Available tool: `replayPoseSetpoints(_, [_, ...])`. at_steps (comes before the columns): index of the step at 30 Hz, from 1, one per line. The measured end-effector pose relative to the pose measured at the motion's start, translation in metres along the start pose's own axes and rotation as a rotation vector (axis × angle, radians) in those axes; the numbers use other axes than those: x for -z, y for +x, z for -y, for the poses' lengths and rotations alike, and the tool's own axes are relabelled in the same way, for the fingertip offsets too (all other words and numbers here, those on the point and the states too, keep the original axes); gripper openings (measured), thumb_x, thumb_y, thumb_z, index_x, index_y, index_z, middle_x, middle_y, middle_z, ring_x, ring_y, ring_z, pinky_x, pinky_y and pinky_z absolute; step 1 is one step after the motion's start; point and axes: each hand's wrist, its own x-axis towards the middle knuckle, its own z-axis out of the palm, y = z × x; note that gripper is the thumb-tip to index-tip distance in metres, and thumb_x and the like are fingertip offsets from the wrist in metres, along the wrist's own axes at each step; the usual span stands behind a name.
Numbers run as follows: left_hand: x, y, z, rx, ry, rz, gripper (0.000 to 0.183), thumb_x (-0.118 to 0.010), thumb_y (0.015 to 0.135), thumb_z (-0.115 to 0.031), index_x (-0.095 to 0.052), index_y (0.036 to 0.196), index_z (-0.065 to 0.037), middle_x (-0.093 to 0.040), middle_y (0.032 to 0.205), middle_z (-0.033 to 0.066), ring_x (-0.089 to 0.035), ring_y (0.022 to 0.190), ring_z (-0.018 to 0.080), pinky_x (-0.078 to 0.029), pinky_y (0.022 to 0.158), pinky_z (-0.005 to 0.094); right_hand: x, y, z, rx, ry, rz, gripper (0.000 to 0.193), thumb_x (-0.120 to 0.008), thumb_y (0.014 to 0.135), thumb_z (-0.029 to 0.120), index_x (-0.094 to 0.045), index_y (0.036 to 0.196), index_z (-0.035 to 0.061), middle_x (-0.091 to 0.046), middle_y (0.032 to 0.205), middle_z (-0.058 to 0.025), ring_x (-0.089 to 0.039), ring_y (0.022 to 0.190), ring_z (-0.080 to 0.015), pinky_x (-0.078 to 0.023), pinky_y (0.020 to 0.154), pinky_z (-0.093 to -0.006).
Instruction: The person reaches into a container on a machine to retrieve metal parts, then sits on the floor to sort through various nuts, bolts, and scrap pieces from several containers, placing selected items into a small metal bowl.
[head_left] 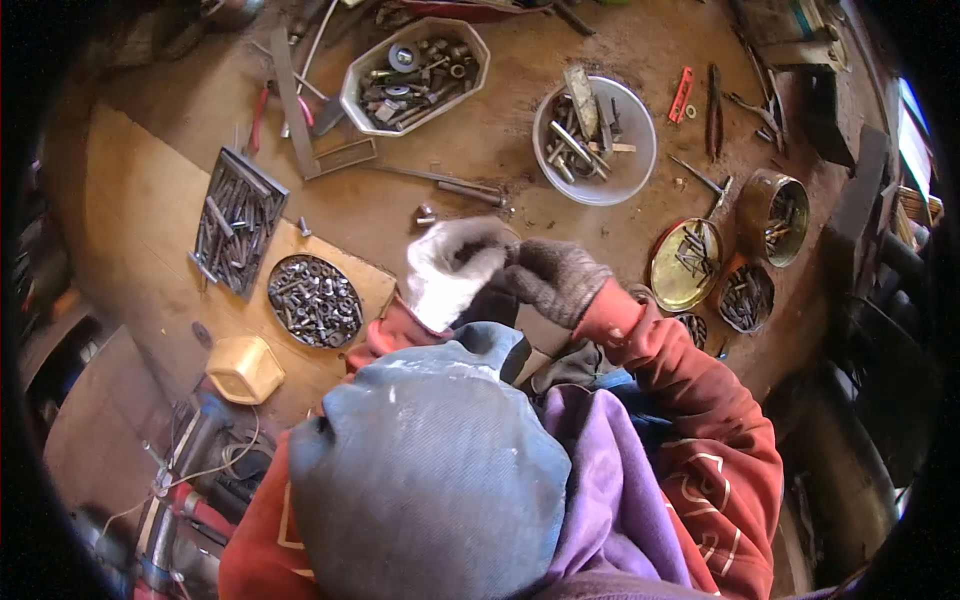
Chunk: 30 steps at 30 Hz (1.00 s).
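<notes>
My left hand (450, 270), in a whitish work glove, is curled over the near middle of the table. My right hand (562, 283), in a grey-brown knitted glove, meets it from the right with its fingers pinched together. Their fingertips touch or nearly touch; whatever they hold is too small or hidden to make out. Just beyond the left glove lie a couple of short bolts (426, 216). A metal rod (470, 191) rests past both hands. To the left, a round dish of nuts and bolts (314, 302) sits on a wooden board (375, 288).
Farther off stand an octagonal tray (352, 112) and a clear plastic bowl (640, 165) of metal parts. A rectangular tray (235, 290) of bolts lies left, near a yellow container (246, 371). Right are round tins (664, 287), pliers (776, 105) and a red strip (682, 94).
</notes>
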Motion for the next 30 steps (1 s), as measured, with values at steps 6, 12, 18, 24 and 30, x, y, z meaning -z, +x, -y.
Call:
replayPoseSetpoints(6, [0.058,0.004,0.028,-0.042,0.874,-0.511,0.037,-0.075,0.088,-0.023,-0.067,0.118,-0.004,-0.069,0.113,0.0171,-0.069,0.103,0.0304,-0.056,0.09,0.0419,0.048,0.003,0.007,-0.18,0.234,-0.136,0.028,-0.066,0.096,0.029,-0.066,0.105,0.0017,-0.065,0.079,-0.002,-0.06,0.064,-0.0116,-0.05,0.058,-0.0278])
replayPoseSetpoints(12, [0.059,0.019,0.057,-0.068,1.087,-0.447,0.039,-0.066,0.089,-0.043,-0.067,0.11,-0.01,-0.065,0.108,0.017,-0.062,0.1,0.0393,-0.05,0.083,0.0524,0.051,0.065,0.036,-0.166,-0.07,-0.118,0.032,-0.067,0.094,0.029,-0.067,0.098,-0.0024,-0.068,0.079,-0.0071,-0.063,0.07,-0.0135,-0.052,0.063,-0.0321])
replayPoseSetpoints(18, [0.026,0.018,0.051,-0.229,0.683,-0.532,0.023,-0.07,0.09,-0.022,-0.069,0.109,-0.01,-0.067,0.102,0.0195,-0.065,0.103,0.0378,-0.055,0.084,0.0452,0.029,0.094,0.07,-0.08,-0.039,-0.16,0.03,-0.07,0.092,0.028,-0.071,0.097,-0.0019,-0.072,0.079,-0.0125,-0.066,0.071,-0.0219,-0.052,0.068,-0.0348])
replayPoseSetpoints(24, [0.008,0.021,0.035,-0.15,-0.13,-0.387,0.023,-0.062,0.099,-0.013,-0.069,0.118,-0.002,-0.073,0.104,0.0104,-0.066,0.1,0.0159,-0.052,0.09,0.0299,-0.017,0.072,0.058,0.36,-0.416,-0.05,0.023,-0.071,0.088,0.02,-0.068,0.103,0.0026,-0.07,0.09,-0.0188,-0.068,0.08,-0.0306,-0.052,0.073,-0.0403])
replayPoseSetpoints(30, [0.059,-0.026,0.042,0.296,-0.347,-0.437,0.032,-0.062,0.098,-0.026,-0.065,0.119,-0.002,-0.067,0.09,0.0085,-0.069,0.078,0.0196,-0.058,0.059,0.0311,0.0,0.047,0.061,0.086,-0.491,0.038,0.037,-0.066,0.089,0.036,-0.068,0.109,0.0043,-0.07,0.097,-0.0239,-0.068,0.094,-0.0416,-0.053,0.079,-0.048])
